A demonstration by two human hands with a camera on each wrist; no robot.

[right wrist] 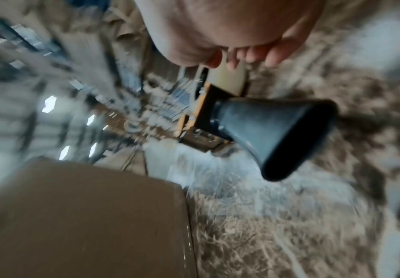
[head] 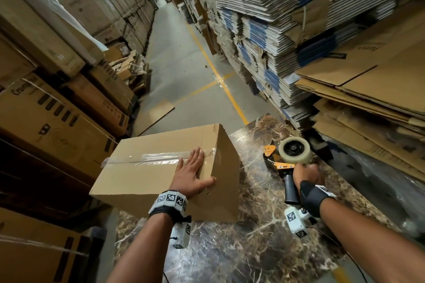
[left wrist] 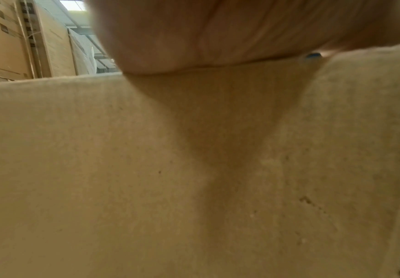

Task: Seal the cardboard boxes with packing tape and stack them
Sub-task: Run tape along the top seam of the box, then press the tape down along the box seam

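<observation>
1. A brown cardboard box (head: 161, 167) sits on the left part of a dark marble worktop (head: 253, 248), and its left end hangs past the worktop edge.
2. A strip of clear tape (head: 158, 158) runs along the top seam of the box.
3. The left hand (head: 192, 176) lies flat on top of the box, near its right end, with straight fingers and the thumb spread out.
4. The tape gun (head: 285, 163) is to the right of the box, at the worktop.
5. The right hand (head: 307, 173) is at the tape roll (head: 294, 150), fingers curled down on it; the black handle (right wrist: 272, 135) sticks out free.
6. Stacks of flat cardboard (head: 264, 18) stand on the right, and big boxes (head: 57, 110) on the left.
</observation>
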